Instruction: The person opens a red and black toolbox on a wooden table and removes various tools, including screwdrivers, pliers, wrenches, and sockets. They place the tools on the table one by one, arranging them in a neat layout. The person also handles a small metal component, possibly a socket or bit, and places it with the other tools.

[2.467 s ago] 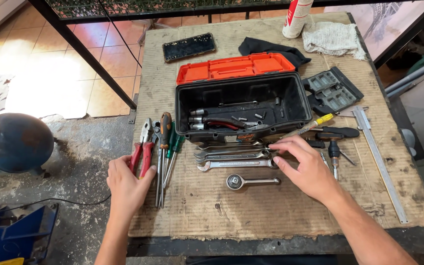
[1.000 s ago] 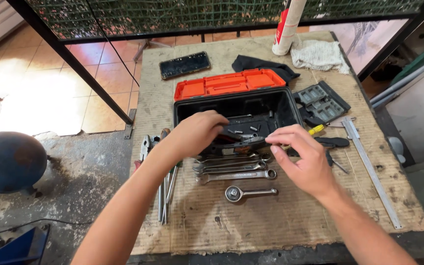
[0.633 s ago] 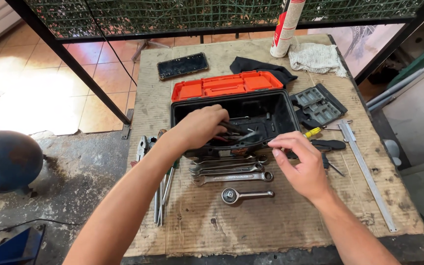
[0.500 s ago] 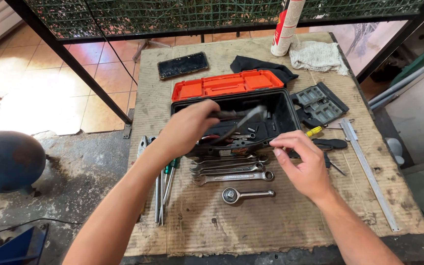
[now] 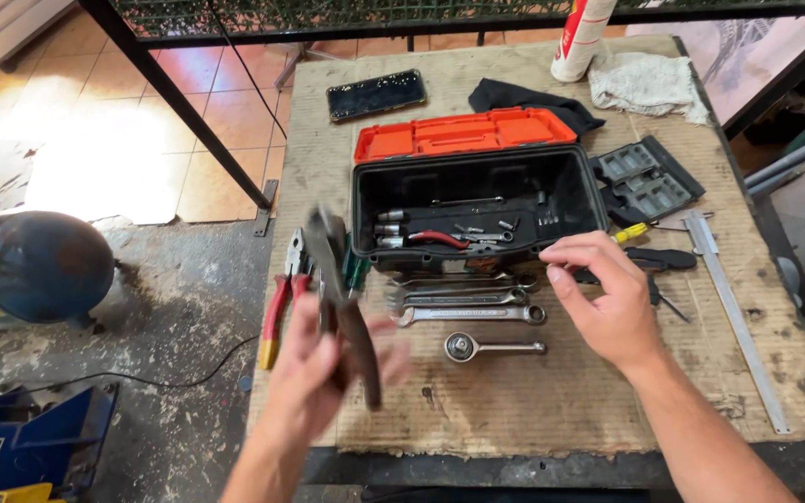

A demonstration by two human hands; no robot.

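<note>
My left hand (image 5: 314,373) grips a dark pair of pliers (image 5: 342,289), held above the table's front left and blurred by motion. My right hand (image 5: 607,298) hovers with curled fingers, holding nothing, just in front of the open black toolbox (image 5: 566,200) with its orange lid (image 5: 463,133). Sockets and small tools lie inside the box. Several wrenches (image 5: 463,303) and a ratchet (image 5: 491,348) lie on the brown board in front of it. Red-handled pliers (image 5: 277,303) rest at the left edge.
A steel ruler (image 5: 738,317) lies on the right side. A grey organiser tray (image 5: 649,177), black cloth (image 5: 514,93), white rag (image 5: 649,84), tube (image 5: 579,37) and dark phone-like slab (image 5: 376,93) sit at the back. A blue round tank (image 5: 34,265) stands on the floor left.
My left hand reached into the toolbox, took out the dark pliers and drew them back toward the front left. My right hand stayed near the box's front.
</note>
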